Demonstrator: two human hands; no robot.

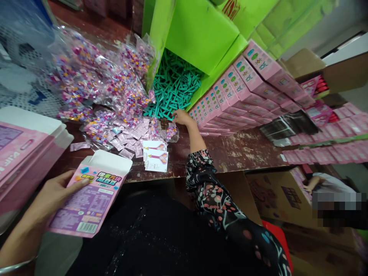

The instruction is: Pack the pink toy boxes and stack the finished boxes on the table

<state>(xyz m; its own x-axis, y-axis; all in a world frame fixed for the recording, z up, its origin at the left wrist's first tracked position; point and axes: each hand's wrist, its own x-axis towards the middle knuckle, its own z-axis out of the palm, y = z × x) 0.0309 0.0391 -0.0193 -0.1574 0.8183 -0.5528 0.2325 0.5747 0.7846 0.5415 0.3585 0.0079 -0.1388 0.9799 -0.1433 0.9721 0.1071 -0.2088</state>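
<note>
I have the left hand gripping a flat-faced pink-and-purple cardboard box, thumb across its printed face. The box is tilted in front of the near edge of the dark red, worn wooden tabletop, its white end flap sticking out at the top. I see the right hand at the near edge of a heap of thin teal plastic sticks, which spills from a bright green bin. Its fingers are bent close together; I cannot tell whether they pinch anything. Just below its fingertips lies a small clear bag of multicoloured pieces. Left of that I make out scattered pale pink sachets, with white printed cards nearer me. Larger clear plastic bags of coloured pieces are piled behind the sachets. Stacked pink cardboard boxes stand right of the bin.
</note>
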